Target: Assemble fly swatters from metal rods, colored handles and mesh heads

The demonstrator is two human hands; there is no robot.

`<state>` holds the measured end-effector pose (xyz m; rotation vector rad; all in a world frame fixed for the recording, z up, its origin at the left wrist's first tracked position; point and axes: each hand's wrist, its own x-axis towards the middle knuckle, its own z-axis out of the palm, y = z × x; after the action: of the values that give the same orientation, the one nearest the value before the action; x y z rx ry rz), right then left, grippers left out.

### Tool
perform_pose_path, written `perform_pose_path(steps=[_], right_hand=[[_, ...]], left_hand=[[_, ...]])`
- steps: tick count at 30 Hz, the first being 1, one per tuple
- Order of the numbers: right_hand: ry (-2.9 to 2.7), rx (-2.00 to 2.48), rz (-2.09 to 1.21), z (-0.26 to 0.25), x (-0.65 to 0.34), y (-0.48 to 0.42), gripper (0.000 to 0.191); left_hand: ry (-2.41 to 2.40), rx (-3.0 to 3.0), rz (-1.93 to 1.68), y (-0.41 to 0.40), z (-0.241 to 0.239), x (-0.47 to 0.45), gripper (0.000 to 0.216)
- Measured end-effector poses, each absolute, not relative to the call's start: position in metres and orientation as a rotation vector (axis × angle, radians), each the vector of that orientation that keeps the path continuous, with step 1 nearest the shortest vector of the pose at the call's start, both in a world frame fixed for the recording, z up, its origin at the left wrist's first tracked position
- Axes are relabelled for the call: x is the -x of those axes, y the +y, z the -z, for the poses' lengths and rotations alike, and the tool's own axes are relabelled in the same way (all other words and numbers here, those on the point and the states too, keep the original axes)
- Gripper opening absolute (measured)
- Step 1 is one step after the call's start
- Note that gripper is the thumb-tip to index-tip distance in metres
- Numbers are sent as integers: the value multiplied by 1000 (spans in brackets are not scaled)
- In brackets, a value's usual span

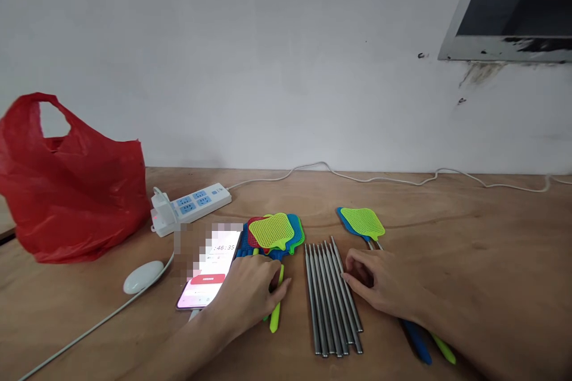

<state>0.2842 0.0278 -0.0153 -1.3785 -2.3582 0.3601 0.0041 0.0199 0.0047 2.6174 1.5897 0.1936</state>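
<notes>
My left hand point(254, 286) lies over the handles of a pile of fly swatters, its thumb held away from the other fingers, whose tips are hidden. Yellow-green, red and blue mesh heads show beyond it, the yellow-green swatter head point(271, 232) on top. Between my hands lies a row of slim silver metal rods point(328, 303), narrower at the far end. My right hand point(375, 280), thumb and index finger curved with a gap between, touches or nearly touches the rightmost rod. Under that hand and wrist lie two more swatters, a yellow-green swatter point(364, 223) over a blue one.
A lit phone point(214, 268) lies left of my left hand, partly blurred out. Farther left are a white mouse-shaped object point(143, 277), a power strip point(196, 205) and a red plastic bag point(75, 190). A white cord point(370, 180) runs along the wall on the wooden table point(491, 250).
</notes>
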Motion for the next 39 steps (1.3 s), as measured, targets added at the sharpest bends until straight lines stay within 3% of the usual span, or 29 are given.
perform_pose_path(steps=[7,18,26,30,36,39], right_hand=[[-2347,1483,-318,13,-282,25,12],[-2277,1660,68,24,-278,23,8],[-2199,1752,111,23,-279,25,11],[-1999,1627,-150,18,-280,29,15],[-1333,1214,-1076,14,-279,31,24],[-1119,1115,-1363,11,-277,29,30]], left_hand=[[1580,-2591,-160,15,-4,-10,32],[1383,-2593,-439,9,-3,-14,26],[1304,-2521,-511,5,-2,-14,17],[1259,-2452,-571,3,-3,-16,17],[1080,-2439,-650,1,-4,-17,17],[1048,-2453,-668,1,-3,-16,18]])
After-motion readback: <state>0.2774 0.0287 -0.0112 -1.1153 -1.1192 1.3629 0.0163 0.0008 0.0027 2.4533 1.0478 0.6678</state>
